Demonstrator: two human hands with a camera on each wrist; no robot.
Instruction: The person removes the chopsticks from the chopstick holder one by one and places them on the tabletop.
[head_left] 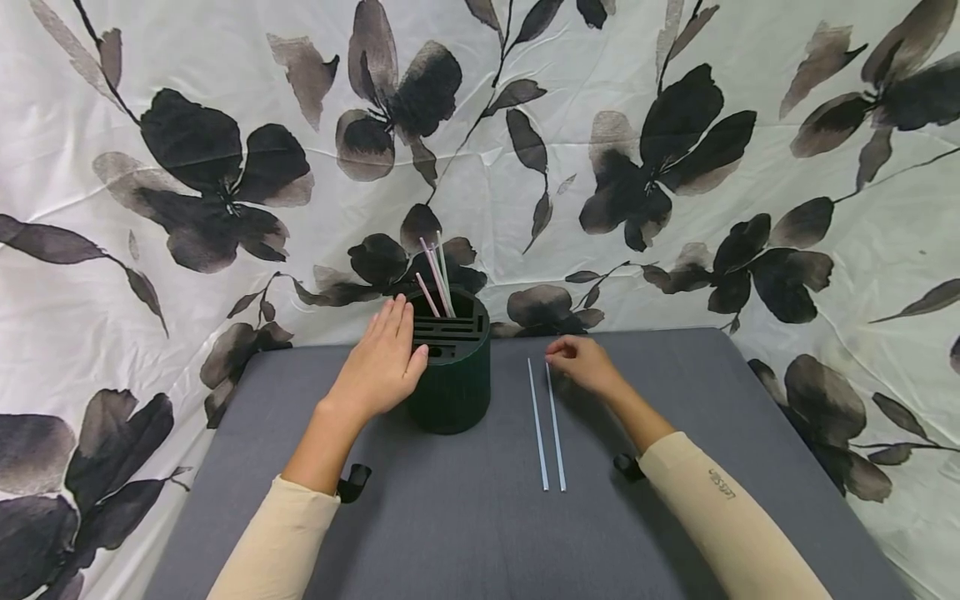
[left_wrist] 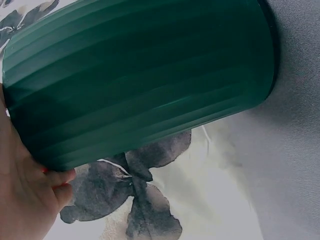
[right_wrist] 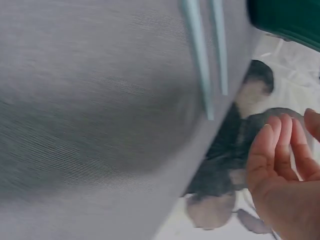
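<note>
A dark green ribbed round organizer [head_left: 452, 398] with slots in its top stands upright near the table's back edge. My left hand [head_left: 381, 360] rests on its left rim, fingers straight and thumb toward the front; in the left wrist view the organizer's side [left_wrist: 140, 80] fills most of the frame. Two pale blue straws, a left straw [head_left: 537, 429] and a right straw [head_left: 556, 429], lie nearly parallel on the table. Close over the right straw's far end is my right hand [head_left: 588, 365]. Its fingers [right_wrist: 261, 155] are loosely bent, thumb apart, with nothing between them.
Pink straws [head_left: 431, 268] and a pale green straw [head_left: 443, 265] stand in the organizer's back compartment. The grey table [head_left: 465, 525] ends just behind the organizer, where a floral cloth [head_left: 525, 208] hangs. Small black devices [head_left: 354, 483] sit by both wrists.
</note>
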